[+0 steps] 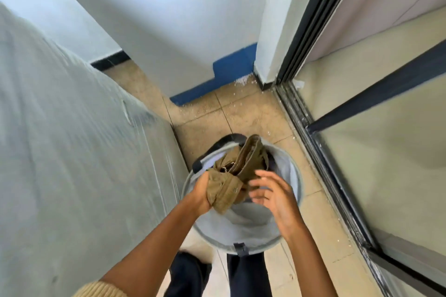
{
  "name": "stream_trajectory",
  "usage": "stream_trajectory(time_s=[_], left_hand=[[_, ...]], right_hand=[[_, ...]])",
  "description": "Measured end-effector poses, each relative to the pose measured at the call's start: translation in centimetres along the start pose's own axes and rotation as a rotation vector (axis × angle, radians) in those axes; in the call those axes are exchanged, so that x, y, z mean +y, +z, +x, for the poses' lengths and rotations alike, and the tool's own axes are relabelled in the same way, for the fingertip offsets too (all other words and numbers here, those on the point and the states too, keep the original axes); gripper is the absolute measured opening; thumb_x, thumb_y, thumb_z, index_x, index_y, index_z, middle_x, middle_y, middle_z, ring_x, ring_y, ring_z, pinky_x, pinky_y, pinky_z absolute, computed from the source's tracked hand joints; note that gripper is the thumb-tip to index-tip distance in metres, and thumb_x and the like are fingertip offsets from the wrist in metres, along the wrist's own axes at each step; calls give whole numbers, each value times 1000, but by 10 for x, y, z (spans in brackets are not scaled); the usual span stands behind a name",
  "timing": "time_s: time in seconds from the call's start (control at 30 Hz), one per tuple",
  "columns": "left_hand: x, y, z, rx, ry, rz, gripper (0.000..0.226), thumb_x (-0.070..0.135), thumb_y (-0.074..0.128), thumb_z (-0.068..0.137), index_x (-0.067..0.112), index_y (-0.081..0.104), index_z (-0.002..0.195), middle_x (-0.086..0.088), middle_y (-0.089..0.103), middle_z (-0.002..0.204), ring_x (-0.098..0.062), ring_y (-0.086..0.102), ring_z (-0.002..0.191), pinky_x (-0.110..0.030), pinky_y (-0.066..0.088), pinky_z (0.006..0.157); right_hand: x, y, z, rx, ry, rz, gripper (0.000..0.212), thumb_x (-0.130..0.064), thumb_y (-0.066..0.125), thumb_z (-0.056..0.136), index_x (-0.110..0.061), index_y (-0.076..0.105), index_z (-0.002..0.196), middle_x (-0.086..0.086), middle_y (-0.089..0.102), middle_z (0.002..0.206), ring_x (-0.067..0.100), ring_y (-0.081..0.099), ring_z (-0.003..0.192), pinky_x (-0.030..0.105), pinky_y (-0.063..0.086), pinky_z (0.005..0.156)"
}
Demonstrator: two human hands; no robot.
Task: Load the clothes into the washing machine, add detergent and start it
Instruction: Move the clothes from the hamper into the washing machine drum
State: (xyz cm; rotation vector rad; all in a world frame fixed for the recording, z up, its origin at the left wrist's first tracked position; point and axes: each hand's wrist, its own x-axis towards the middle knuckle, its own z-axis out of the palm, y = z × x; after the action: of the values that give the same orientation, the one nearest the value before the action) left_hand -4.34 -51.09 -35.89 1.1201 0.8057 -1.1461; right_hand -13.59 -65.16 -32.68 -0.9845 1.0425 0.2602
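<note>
While my left hand (201, 196) is clamped on a bunched end of the khaki trousers (237, 171), the rest of the garment trails down into the round grey laundry basket (251, 231) on the tiled floor (241, 113). My right hand (272, 194) is spread wide, holding nothing, just beside the cloth on the basket's right side. Step in hand, as I read it: lifting the first item out. To do it well: bring the right hand under the hanging middle, gather the legs so nothing drags, lift straight up so the soft basket doesn't tip. Metal bits show near the waistband, probably zip or buckle, so keep those folded inward. Pockets worth a check. Grey covered bulk (72, 152) on my left may be the washer, can't tell. No detergent in view yet
</note>
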Motion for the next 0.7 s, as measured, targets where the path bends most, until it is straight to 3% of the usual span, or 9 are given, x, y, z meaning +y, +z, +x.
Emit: stream_trajectory(time_s=[0.1, 0.23, 0.3, 0.37, 0.43, 0.5, 0.6, 0.7], left_hand=[[26, 14, -48, -105, 96, 121, 20, -1, 43, 78, 1, 63, 74, -14, 56, 53, -18, 56, 39, -19, 47, 42], [68, 32, -110, -230, 170, 341, 17, -5, 43, 85, -3, 59, 89, -8, 59, 59, -15, 57, 48, -22, 51, 49], [100, 39, -144, -294, 288, 528, 12, -5, 54, 76, -5, 63, 84, -6, 61, 63, -12, 56, 54, -24, 51, 54], [129, 40, -180, -316, 397, 629, 20, -6, 57, 72, -13, 62, 90, -13, 59, 74, -15, 55, 63, -30, 50, 63], [149, 38, -217, -319, 498, 695, 16, -3, 60, 72, -6, 62, 87, -4, 61, 72, -10, 54, 63, -26, 50, 61], [161, 40, -251, -295, 593, 769, 11, 9, 67, 63, 5, 63, 74, 11, 61, 59, 0, 52, 57, -19, 48, 57], [179, 43, -310, -341, 721, 797, 3, 16, 70, 52, 18, 70, 54, 15, 60, 50, 6, 51, 50, -12, 47, 53], [194, 28, -368, -361, 817, 719, 18, 1, 74, 57, 19, 74, 54, 11, 65, 53, 4, 57, 52, -13, 49, 54]], right_hand=[[-15, -6, -35, 185, -100, -68, 20, -1, 46, 92, -11, 63, 92, 11, 65, 81, 23, 57, 67, 26, 46, 58], [-54, 5, -68, 231, -220, -131, 23, 5, 48, 90, -15, 60, 87, 9, 64, 90, 29, 58, 87, 32, 47, 66], [-84, 18, -79, 231, -339, -241, 31, 8, 54, 84, -18, 57, 100, 14, 59, 113, 28, 55, 103, 38, 49, 82], [-112, 37, -94, 211, -456, -321, 56, 4, 60, 73, -20, 49, 122, 14, 46, 135, 28, 46, 122, 45, 40, 104], [-135, 52, -112, 130, -544, -364, 83, -7, 59, 60, -26, 37, 137, 6, 34, 148, 25, 33, 136, 47, 27, 115], [-159, 65, -141, 25, -587, -341, 96, -5, 59, 59, -35, 26, 143, -2, 27, 152, 18, 28, 140, 45, 23, 117], [-200, 81, -191, -205, -607, -246, 103, 18, 55, 73, -44, 15, 145, -5, 38, 145, 11, 41, 132, 35, 38, 109], [-232, 107, -238, -463, -639, -315, 101, 7, 64, 68, -42, 18, 144, -2, 54, 127, 9, 59, 111, 23, 50, 88]])
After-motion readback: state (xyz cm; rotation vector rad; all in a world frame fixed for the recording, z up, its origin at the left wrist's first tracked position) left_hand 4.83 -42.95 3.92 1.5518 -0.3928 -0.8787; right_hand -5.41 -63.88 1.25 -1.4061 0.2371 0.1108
